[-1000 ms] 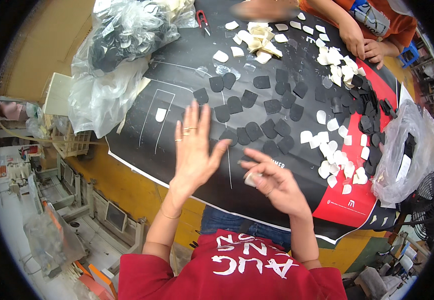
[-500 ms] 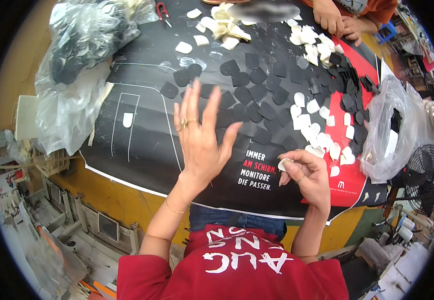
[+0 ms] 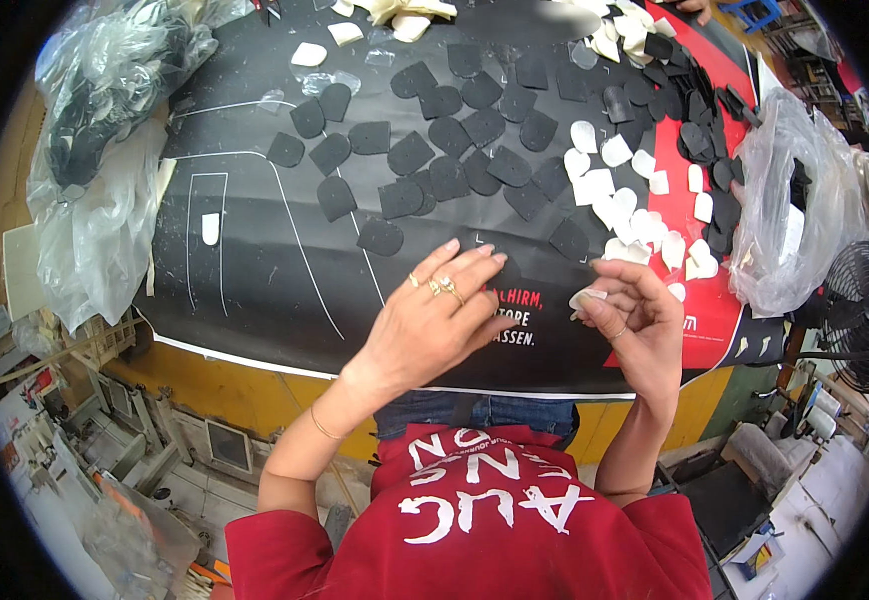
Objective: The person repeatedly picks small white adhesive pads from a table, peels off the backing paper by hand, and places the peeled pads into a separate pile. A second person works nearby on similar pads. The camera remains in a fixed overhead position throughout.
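My right hand [image 3: 643, 325] pinches a small white rounded piece [image 3: 586, 300] between thumb and fingers, above the printed sheet's front part. To its left, my left hand [image 3: 440, 318] is palm down with its fingers stretched out, low over the black sheet [image 3: 255, 330] and covering part of the print. Whether its fingertips touch a black piece cannot be made out. Beyond the hands lie several black pieces [image 3: 411, 154], flat on one side and rounded on the other. Just past my right hand, loose white pieces [image 3: 623, 212] of similar shape are spread out.
At the left is a clear plastic bag [image 3: 115, 110] with dark pieces inside. Another clear bag [image 3: 770, 220] lies at the right, beside a heap of black pieces [image 3: 693, 95]. A fan [image 3: 855, 310] stands past the sheet's right end. Part of another person's hand [image 3: 697, 8] shows at the far edge.
My left hand has come back toward me from over the black pieces. My right hand keeps its pinch on the white piece. The view has shifted, leaving less of the other person's hands in sight.
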{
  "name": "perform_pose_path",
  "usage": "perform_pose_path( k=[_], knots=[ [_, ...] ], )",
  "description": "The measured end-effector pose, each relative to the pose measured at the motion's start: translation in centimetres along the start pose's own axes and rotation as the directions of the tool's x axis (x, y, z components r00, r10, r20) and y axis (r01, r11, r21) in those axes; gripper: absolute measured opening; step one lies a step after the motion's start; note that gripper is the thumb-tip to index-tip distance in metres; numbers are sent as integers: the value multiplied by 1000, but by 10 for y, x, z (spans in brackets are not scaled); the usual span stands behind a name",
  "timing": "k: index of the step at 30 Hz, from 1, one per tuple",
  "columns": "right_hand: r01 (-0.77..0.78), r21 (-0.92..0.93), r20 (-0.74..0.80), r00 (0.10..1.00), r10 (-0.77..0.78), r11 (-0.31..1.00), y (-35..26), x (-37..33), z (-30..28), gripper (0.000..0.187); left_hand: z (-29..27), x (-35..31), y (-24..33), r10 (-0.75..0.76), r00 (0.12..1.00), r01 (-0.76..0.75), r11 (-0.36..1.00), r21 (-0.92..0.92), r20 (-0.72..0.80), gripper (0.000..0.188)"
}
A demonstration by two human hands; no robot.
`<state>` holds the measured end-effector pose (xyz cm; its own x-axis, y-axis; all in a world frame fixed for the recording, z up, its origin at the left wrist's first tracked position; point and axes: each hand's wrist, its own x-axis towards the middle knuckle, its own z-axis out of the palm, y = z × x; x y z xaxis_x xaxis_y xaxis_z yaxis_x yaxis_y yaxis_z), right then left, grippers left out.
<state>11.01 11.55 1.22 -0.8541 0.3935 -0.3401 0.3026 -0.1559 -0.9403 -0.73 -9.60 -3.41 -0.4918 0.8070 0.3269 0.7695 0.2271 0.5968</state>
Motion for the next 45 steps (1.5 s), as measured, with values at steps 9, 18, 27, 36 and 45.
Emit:
perform_pose_path(
  k=[9, 18, 27, 36, 45],
  knots=[
    [-20, -39, 75, 997, 23, 999, -2, 2, 3, 20, -1, 18, 16, -124, 992, 121, 976, 181, 8, 30],
    [-102, 8, 99, 990, 101, 995, -8, 1, 14, 27, -30, 20, 23, -250, 965, 261, 931, -257, 73, 32],
    [-117, 126, 185, 978, 92, 985, -11, -1, 18, 33, -3, 3, 42, -448, 890, 348, 792, -502, -90, 15],
    [-32, 53, 135, 991, 25, 998, -7, -3, 32, 16, 14, -6, 48, -312, 891, 289, 950, -120, -330, 23],
    [143, -448, 154, 985, -81, 883, -11, 31, 49, 13, 18, -19, 27, -222, 937, 300, 906, 297, -268, 35]
  ],
)
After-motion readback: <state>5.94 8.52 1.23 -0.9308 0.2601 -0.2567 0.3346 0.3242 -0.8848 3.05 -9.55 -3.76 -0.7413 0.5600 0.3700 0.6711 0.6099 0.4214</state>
